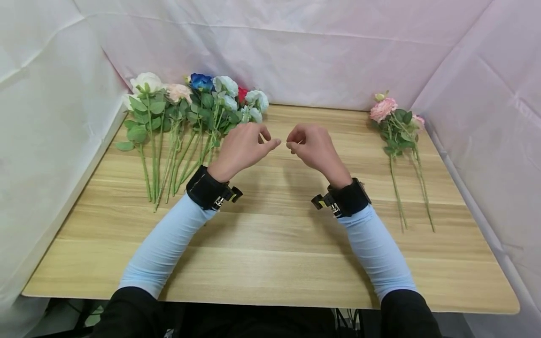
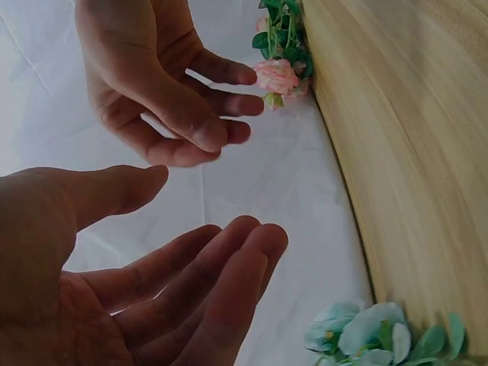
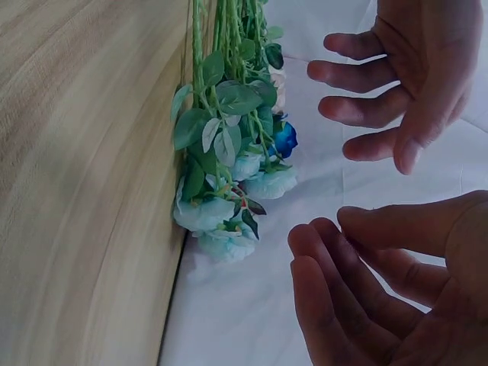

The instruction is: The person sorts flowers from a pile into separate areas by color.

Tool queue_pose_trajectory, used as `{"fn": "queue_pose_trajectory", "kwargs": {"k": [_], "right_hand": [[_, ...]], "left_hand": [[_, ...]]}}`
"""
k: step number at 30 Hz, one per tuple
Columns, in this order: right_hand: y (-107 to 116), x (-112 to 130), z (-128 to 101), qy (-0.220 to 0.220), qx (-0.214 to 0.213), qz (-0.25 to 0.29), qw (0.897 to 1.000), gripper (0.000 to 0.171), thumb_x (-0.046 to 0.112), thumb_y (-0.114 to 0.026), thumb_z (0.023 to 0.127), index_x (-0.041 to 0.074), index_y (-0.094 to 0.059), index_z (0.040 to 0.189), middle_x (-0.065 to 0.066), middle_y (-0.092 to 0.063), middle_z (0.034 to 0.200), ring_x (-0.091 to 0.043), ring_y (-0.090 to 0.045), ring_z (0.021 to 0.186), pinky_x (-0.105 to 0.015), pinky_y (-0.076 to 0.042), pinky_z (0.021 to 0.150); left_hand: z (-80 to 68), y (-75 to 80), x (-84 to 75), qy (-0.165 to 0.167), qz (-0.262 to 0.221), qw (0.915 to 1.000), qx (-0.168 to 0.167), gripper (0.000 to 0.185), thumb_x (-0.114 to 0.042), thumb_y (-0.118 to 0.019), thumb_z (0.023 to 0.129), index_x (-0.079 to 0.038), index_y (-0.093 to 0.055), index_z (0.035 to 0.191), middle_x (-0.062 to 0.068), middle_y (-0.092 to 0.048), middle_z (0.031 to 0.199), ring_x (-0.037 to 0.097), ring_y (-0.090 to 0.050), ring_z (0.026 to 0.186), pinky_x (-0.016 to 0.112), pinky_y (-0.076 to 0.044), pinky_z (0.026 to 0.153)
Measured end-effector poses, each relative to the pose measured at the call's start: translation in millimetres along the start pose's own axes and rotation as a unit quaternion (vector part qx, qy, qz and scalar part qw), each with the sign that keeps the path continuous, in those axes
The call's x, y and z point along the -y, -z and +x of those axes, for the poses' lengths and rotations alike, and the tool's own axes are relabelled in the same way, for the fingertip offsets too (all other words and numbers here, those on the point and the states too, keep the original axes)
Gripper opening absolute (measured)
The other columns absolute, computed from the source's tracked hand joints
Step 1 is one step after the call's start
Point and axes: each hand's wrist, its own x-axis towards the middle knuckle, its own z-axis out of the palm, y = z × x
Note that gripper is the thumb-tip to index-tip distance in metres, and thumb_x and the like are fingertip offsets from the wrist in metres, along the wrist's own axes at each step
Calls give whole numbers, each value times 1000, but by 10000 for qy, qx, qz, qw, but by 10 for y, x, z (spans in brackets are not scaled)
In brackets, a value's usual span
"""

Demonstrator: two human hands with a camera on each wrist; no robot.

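While our left hand (image 1: 243,149) and right hand (image 1: 310,148) hover empty with loosely curled fingers at frame centre, roughly seven flowers (image 1: 186,117) lie upper left and two pink flowers (image 1: 397,126) upper right on the table (image 1: 270,253).

I sit at a wooden table (image 1: 270,253) with pale, streaky grain and rounded near corners. White cloth (image 1: 46,141) hangs to the left of the table, and pinkish cloth (image 1: 296,51) with soft creases closes off the table's far edge and right side. Even light falls across the table.
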Motion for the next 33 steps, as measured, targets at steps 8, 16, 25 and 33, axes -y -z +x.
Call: {"fn": "queue_pose_trajectory", "kwargs": {"k": [8, 16, 25, 33], "right_hand": [[-17, -26, 17, -128, 81, 291, 9995, 7, 11, -69, 97, 7, -74, 98, -12, -78, 91, -20, -74, 75, -30, -59, 66], [-3, -69, 13, -149, 20, 291, 9995, 10, 16, -69, 98, 8, -75, 100, -11, -79, 91, -24, -75, 76, -30, -57, 65], [-8, -74, 20, -148, 1, 345, 9993, 12, 17, -69, 98, 7, -76, 97, -12, -78, 88, -21, -74, 73, -28, -57, 65], [-31, -76, 4, -105, 49, 388, 9992, 15, 20, -68, 99, 7, -76, 97, -13, -78, 87, -26, -74, 74, -28, -56, 65]], "left_hand": [[121, 121, 351, 409, -129, 9991, -47, 40, -46, -65, 101, -10, -78, 114, 11, -76, 93, 25, -68, 75, 37, -51, 69], [191, 158, 749, 910, 160, 9954, -261, 27, -31, -72, 98, -6, -79, 94, 9, -67, 75, 22, -57, 63, 32, -38, 57], [263, 43, 878, 1240, 907, 9881, 59, 58, -34, -74, 96, -15, -39, 53, -6, -21, 54, 15, -27, 49, 30, -26, 49], [254, -6, 884, 1309, 987, 9841, 684, 53, -23, -77, 92, -15, -41, 53, -5, -26, 52, 20, -41, 51, 36, -42, 58]]}}
